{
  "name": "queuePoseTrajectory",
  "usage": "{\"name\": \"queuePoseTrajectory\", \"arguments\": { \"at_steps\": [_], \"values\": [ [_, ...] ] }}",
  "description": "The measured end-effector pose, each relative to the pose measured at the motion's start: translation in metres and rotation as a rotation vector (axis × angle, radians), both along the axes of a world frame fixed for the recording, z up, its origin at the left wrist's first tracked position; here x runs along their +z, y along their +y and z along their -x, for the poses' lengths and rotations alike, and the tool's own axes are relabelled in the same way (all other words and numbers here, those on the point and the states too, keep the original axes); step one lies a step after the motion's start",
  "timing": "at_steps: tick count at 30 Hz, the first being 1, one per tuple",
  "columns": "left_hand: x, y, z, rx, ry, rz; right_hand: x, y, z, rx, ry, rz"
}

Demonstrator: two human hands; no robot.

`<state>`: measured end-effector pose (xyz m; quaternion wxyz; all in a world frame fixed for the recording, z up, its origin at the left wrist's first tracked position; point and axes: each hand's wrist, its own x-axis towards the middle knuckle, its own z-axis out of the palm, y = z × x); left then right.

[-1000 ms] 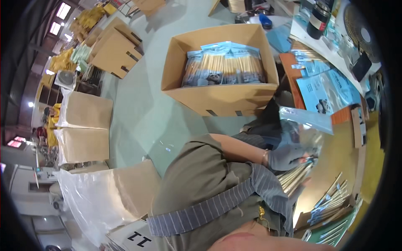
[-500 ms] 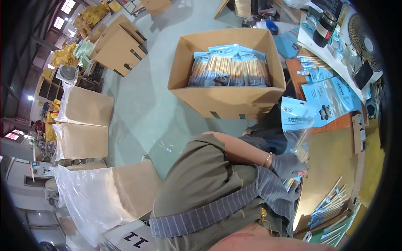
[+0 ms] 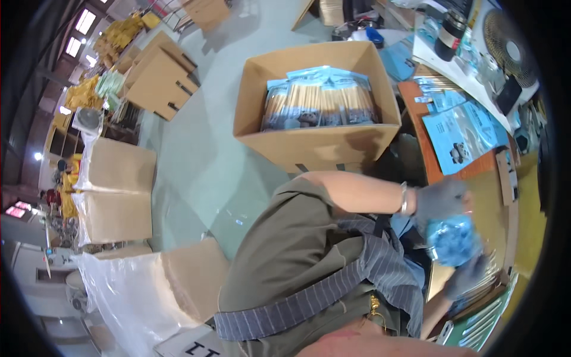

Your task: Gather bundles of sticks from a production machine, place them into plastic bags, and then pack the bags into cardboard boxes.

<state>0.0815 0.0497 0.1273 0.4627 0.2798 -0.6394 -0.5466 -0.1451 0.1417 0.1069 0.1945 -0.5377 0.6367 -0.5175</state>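
In front of my body at the right is a clear-and-blue plastic bag (image 3: 453, 241), its blue contents showing end-on. My left hand (image 3: 441, 202), in a grey glove, is closed on the upper end of that bag. At the bag's lower end is my right hand (image 3: 468, 276), also gloved in grey; its fingers are smeared by motion, so their grip does not show. Beside the right hand lie several wrapped bamboo chopsticks (image 3: 489, 279), partly hidden by it. Flat blue printed bags (image 3: 455, 140) rest on the reddish-brown board beyond my left hand.
A large open carton (image 3: 315, 146) stands ahead, holding several packed chopstick bags (image 3: 321, 98). A white shelf (image 3: 440, 68) at the far right bears a dark flask (image 3: 450, 37) and a fan (image 3: 508, 44). Plastic-covered cartons (image 3: 116, 166) stand along the left.
My left hand has moved up and right, with the bag swung below it, its blue end now showing. My right hand has come into view at the bag's lower end.
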Motion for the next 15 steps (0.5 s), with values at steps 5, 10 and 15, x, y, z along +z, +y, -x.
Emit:
{"name": "queuePoseTrajectory", "arguments": {
  "at_steps": [5,10,15],
  "values": [
    [0.073,-0.058,0.055,-0.308,-0.203,0.567,0.097,-0.014,0.031,-0.103,-0.122,0.16],
    [0.108,-0.122,0.06,-0.333,-0.534,0.796,0.14,-0.092,0.033,0.147,0.21,0.134],
    [0.12,-0.18,0.085,-0.621,-0.115,0.515,0.187,-0.093,0.004,0.013,0.075,0.451]
  ]
}}
